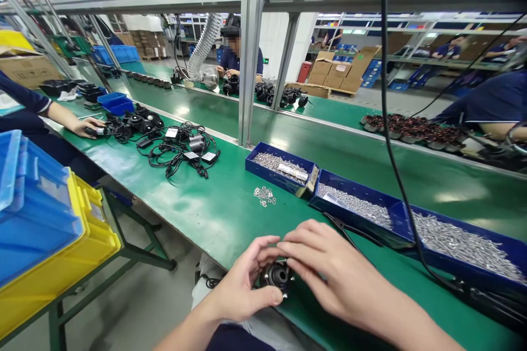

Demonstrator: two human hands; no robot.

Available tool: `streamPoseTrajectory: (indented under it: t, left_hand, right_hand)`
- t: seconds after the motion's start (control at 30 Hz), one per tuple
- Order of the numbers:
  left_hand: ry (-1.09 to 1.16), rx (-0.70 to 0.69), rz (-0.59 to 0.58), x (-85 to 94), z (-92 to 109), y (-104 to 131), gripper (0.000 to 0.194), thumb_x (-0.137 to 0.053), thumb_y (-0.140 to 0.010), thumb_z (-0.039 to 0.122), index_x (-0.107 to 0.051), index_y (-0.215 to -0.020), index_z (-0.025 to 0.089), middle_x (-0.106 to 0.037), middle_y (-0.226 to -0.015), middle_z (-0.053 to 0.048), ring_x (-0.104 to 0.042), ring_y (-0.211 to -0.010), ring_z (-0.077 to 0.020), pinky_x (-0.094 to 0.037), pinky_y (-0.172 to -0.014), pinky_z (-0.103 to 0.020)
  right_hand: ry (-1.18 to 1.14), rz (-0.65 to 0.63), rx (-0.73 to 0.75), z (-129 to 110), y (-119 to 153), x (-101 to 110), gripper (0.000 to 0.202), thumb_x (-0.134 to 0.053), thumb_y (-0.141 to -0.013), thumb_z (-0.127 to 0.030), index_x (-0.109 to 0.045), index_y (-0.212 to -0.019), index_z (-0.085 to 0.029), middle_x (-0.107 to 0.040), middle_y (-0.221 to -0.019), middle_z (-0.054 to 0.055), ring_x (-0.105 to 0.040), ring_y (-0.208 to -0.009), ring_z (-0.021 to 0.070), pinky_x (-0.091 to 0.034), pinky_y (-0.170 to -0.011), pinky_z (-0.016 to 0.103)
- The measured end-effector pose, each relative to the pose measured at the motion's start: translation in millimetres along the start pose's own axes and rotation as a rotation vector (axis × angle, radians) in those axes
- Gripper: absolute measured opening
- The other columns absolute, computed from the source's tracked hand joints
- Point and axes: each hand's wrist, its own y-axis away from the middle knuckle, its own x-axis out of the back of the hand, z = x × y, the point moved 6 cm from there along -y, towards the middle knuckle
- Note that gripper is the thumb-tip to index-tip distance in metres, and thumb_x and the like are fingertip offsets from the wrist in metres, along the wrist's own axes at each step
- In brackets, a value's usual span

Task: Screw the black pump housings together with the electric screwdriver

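Low in front of me, at the near edge of the green bench, is a round black plastic part with a raised, hollow centre and several small silver screws around its rim. My left hand wraps around it from the left, thumb across the near side. Over its far and right side bends my right hand, fingers together and tips at the rim. Whatever those fingertips pinch is hidden. A small pile of metal washers lies on the bench beyond my hands.
Blue bins of screws, small metal pieces and longer screws line the right. A black cable hangs before them. Left stand cabled black parts, a co-worker's hand and stacked crates. A metal post rises mid-bench.
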Motion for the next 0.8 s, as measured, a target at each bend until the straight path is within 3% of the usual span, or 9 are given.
streamPoseTrajectory:
  t: [0.17, 0.3, 0.4, 0.5, 0.67, 0.8]
  left_hand:
    - [-0.011, 0.037, -0.003, 1.3, -4.5, 1.0, 0.086, -0.091, -0.088, 0.037, -0.041, -0.158, 0.03, -0.054, -0.154, -0.015, -0.056, -0.136, -0.032, -0.043, -0.114, -0.044]
    - [-0.013, 0.036, 0.012, 2.0, -6.4, 1.4, 0.087, -0.091, -0.088, 0.041, -0.04, -0.158, 0.028, -0.053, -0.154, -0.016, -0.056, -0.136, -0.0322, -0.043, -0.115, -0.045]
    - [-0.01, 0.041, 0.007, 0.9, -5.5, 1.4, 0.087, -0.091, -0.088, 0.042, -0.04, -0.158, 0.028, -0.053, -0.155, -0.015, -0.052, -0.141, -0.0322, -0.04, -0.118, -0.043]
    - [-0.001, 0.043, 0.008, 0.6, -3.5, 1.2, 0.087, -0.091, -0.088, 0.042, -0.04, -0.158, 0.027, -0.053, -0.155, -0.014, -0.052, -0.14, -0.0311, -0.041, -0.116, -0.041]
    - [0.016, 0.057, 0.015, 2.7, -4.1, 1.5, 0.087, -0.091, -0.088, 0.042, -0.041, -0.157, 0.027, -0.054, -0.153, -0.015, -0.057, -0.132, -0.0291, -0.043, -0.111, -0.04]
    - [-0.017, 0.054, 0.001, 3.5, -3.1, 1.3, 0.085, -0.09, -0.089, 0.041, -0.041, -0.158, 0.03, -0.051, -0.155, -0.014, -0.053, -0.139, -0.0302, -0.041, -0.115, -0.041]
  right_hand:
    - [-0.131, -0.088, -0.068, 27.0, 3.3, 1.7, 0.021, -0.064, -0.113, -0.016, -0.07, -0.127, -0.03, -0.065, -0.107, 0.0, -0.055, -0.094, 0.023, -0.041, -0.085, 0.037]
    - [-0.097, -0.119, -0.042, 28.1, -2.2, -13.9, 0.017, -0.067, -0.111, -0.01, -0.072, -0.118, -0.026, -0.06, -0.095, -0.001, -0.052, -0.087, 0.0215, -0.036, -0.08, 0.035]
    - [-0.046, -0.075, -0.023, 24.2, -7.8, -22.8, 0.011, -0.064, -0.109, -0.008, -0.069, -0.105, -0.017, -0.058, -0.091, 0.0, -0.049, -0.084, 0.0211, -0.033, -0.078, 0.036]
    - [0.04, 0.007, 0.045, 19.0, -12.3, -30.0, 0.022, -0.055, -0.115, -0.016, -0.065, -0.095, -0.015, -0.056, -0.088, 0.001, -0.045, -0.079, 0.0215, -0.029, -0.073, 0.037]
    - [0.163, 0.076, 0.123, 17.1, -10.3, -33.7, 0.057, -0.022, -0.125, -0.029, -0.068, -0.095, -0.014, -0.056, -0.087, 0.004, -0.042, -0.077, 0.0227, -0.025, -0.071, 0.039]
    - [0.154, 0.033, 0.111, 11.4, 5.8, -15.7, 0.042, -0.031, -0.124, -0.03, -0.069, -0.115, -0.013, -0.057, -0.097, 0.007, -0.045, -0.082, 0.0244, -0.028, -0.074, 0.04]
